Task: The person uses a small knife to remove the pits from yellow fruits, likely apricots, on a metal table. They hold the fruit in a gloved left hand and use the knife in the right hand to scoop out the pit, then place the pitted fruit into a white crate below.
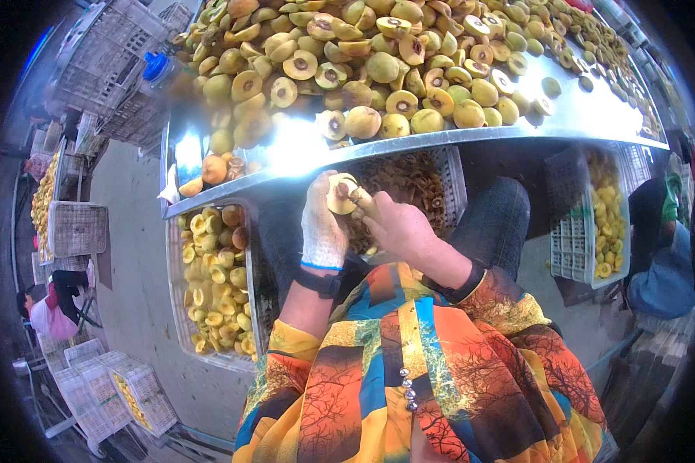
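Note:
My left hand [321, 228], in a white knit glove, holds a yellow peach half [340, 193] with its cut face turned up toward me. In my bare right hand [406, 230] is a small pitting tool [361, 199], gripped by its short handle. Its tip meets the peach half near the brownish centre; the working end is too small to make out. Both hands are together in front of the near edge of a metal table [432, 139]. Heaped on the table are many halved peaches [382, 68], some with stones in them.
Below my hands stands a crate [455, 181] of brown stones and scraps. To the left, a white crate [179, 312] holds peach halves; another crate [571, 251] with halves is at the right. A blue-capped bottle [157, 69] is by the table's left corner. People sit at both sides.

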A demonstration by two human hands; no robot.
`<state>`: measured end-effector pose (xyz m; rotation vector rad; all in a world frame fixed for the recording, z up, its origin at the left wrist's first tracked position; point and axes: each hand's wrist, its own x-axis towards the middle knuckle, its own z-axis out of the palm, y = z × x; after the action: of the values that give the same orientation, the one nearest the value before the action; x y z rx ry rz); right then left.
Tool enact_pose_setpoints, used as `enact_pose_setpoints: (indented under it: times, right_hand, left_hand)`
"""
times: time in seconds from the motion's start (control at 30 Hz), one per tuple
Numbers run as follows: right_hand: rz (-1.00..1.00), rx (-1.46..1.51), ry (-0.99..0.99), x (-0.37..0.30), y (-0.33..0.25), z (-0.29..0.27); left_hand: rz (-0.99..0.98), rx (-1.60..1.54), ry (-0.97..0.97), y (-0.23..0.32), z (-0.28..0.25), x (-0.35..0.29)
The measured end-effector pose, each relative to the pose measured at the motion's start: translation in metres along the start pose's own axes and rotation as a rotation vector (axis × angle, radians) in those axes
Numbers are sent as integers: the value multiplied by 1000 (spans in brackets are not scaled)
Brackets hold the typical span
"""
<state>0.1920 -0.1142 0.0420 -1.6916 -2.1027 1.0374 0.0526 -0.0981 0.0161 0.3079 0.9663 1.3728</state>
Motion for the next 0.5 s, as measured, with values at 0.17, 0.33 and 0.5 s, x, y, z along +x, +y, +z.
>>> enact_pose_setpoints:
  times: [0.17, 0.33, 0.5]
  right_hand:
    - [58, 0, -40, -2, -6, 1]
    - [123, 34, -32, -4, -10, 8]
    - [58, 59, -13, -9, -3, 16]
  left_hand:
    - [108, 98, 49, -10, -1, 3]
    - [207, 273, 25, -13, 13, -8]
    - [356, 458, 72, -20, 8, -2]
